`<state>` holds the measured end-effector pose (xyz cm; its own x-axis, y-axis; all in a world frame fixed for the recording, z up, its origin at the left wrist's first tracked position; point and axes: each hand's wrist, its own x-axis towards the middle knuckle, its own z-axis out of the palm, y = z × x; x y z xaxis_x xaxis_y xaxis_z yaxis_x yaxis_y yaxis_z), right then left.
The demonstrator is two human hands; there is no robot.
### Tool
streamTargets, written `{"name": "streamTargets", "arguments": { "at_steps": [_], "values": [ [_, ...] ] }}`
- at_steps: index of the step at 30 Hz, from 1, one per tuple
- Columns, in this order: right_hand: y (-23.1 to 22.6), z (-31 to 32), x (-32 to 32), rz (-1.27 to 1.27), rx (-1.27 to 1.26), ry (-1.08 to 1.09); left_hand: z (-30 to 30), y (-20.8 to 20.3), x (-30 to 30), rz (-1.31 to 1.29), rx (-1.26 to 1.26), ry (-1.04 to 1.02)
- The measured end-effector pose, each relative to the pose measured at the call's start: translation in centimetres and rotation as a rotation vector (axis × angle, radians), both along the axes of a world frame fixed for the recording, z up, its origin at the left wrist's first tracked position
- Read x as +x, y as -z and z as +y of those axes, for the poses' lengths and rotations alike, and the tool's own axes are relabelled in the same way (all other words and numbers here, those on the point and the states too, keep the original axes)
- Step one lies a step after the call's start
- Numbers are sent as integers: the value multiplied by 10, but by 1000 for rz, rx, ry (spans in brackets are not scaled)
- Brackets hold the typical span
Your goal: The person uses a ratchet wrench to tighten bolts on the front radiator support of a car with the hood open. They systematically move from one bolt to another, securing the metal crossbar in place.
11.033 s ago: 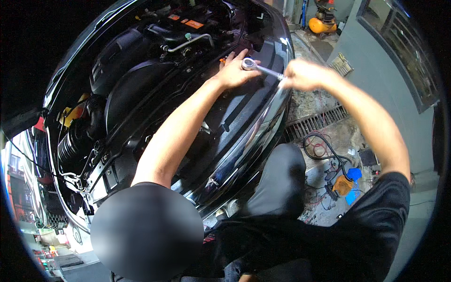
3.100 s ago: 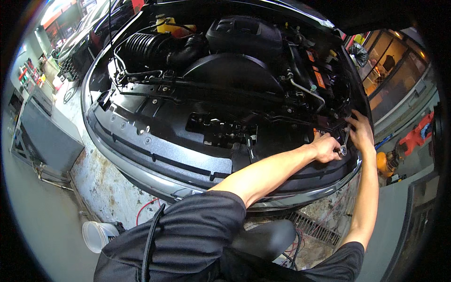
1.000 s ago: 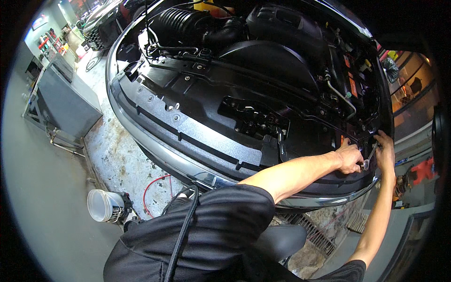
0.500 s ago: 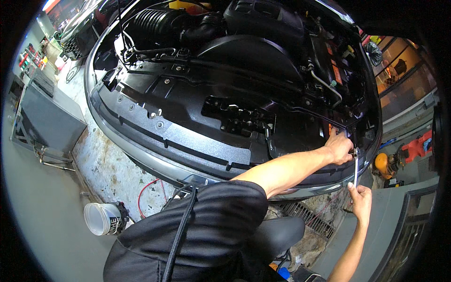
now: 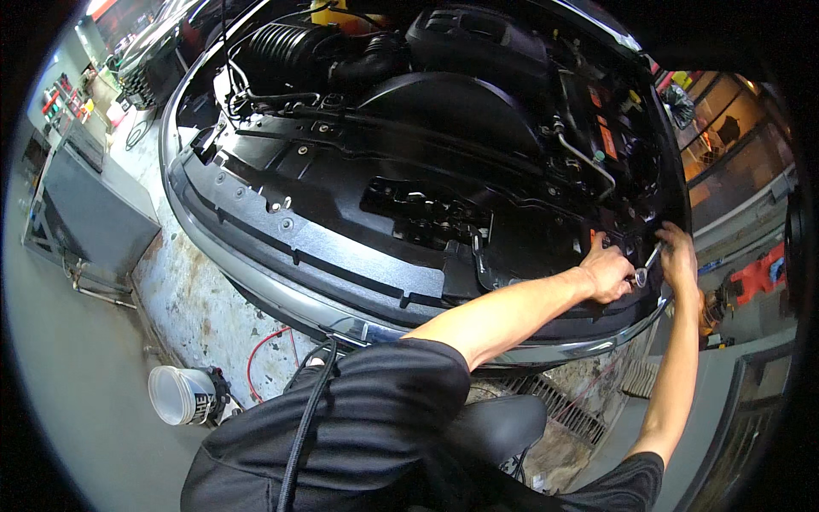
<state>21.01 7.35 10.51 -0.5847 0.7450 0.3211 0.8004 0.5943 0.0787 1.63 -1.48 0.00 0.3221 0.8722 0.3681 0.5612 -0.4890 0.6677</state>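
At the front right corner of a car's open engine bay, my left hand [image 5: 609, 271] is bent down with its fingers curled against the round head of a metal wrench [image 5: 641, 277]. The wrench's handle slants up and away to the right, where my right hand [image 5: 678, 256] closes on its end. What sits under the wrench head is hidden by my left fingers. Beside both hands runs the black plastic front panel [image 5: 529, 247], with the hood latch [image 5: 483, 256] left of my left forearm.
The chrome-edged front bumper [image 5: 375, 331] curves below my arms. A white bucket [image 5: 175, 395] stands on the floor at lower left, near a red hose [image 5: 260, 352]. A floor grate [image 5: 563, 414] lies under the bumper. A grey cabinet [image 5: 94, 200] is at far left.
My right hand has swung the wrench handle up and away, from over the bumper to the bay's right edge. My left hand has stayed by the wrench head. The view has shifted slightly.
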Motion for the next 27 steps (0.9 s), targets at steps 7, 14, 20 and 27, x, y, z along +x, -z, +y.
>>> {"name": "streamTargets", "arguments": {
  "at_steps": [7,14,20,27],
  "values": [
    [-1,-89,56,100,-214,311,-1,-9,-12,34,-87,1],
    [18,-210,-9,536,-579,526,-13,-15,-5,-27,-63,-55],
    [-20,-166,14,-86,-506,600,-11,-13,-9,-41,-25,36],
    [-6,-14,-12,-84,-1,126,-3,-10,-10,36,-121,41]
  ]
}}
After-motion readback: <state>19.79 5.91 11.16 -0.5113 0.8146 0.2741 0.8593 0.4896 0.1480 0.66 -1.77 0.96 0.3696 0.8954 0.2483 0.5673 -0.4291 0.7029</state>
